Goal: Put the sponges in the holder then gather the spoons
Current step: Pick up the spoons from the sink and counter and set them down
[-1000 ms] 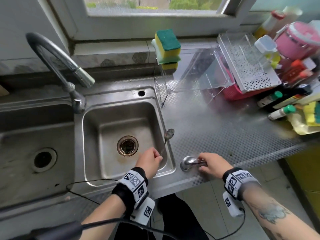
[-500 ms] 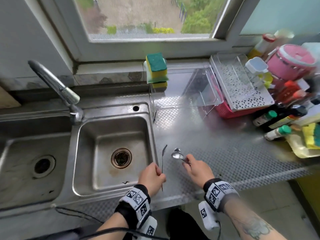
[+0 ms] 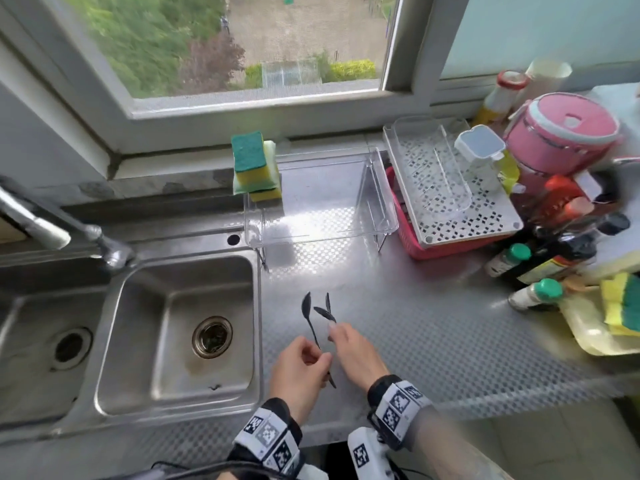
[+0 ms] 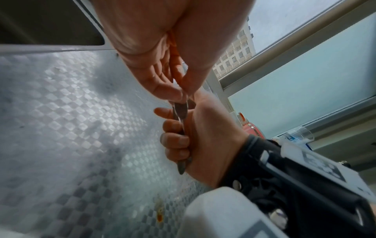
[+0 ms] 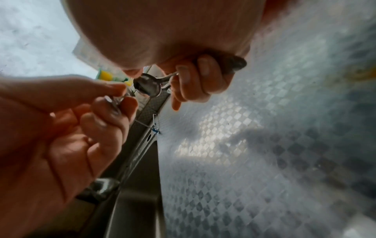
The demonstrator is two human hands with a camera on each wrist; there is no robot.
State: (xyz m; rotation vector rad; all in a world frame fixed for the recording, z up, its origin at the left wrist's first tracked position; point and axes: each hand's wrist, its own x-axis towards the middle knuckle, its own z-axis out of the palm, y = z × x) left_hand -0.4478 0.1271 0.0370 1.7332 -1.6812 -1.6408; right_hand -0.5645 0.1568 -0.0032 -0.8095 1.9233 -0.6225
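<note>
Green-and-yellow sponges [image 3: 252, 166] stand stacked at the left end of the clear holder [image 3: 346, 202] under the window. Both hands meet above the patterned steel counter [image 3: 433, 323], right of the sink. My left hand [image 3: 318, 356] pinches the handle of one spoon [image 3: 306, 306], bowl pointing away. My right hand [image 3: 334, 332] curls round the handles of two more spoons [image 3: 325, 311]. In the left wrist view my left hand [image 4: 181, 95] pinches a handle just above the right hand [image 4: 177, 140]. The right wrist view shows a spoon bowl [image 5: 148, 87] between my right hand [image 5: 195, 80] and left hand [image 5: 122, 96].
The sink basin [image 3: 180, 327] with its drain lies to the left, the faucet [image 3: 52, 230] beyond it. A white perforated tray on a red basket [image 3: 450, 216], a pink container [image 3: 561, 140], bottles [image 3: 533, 292] and a tray with more sponges [image 3: 620, 306] crowd the right.
Both hands have lifted from the counter edge and come together farther back over the counter, so the spoons now stand close side by side. The head view has tilted up.
</note>
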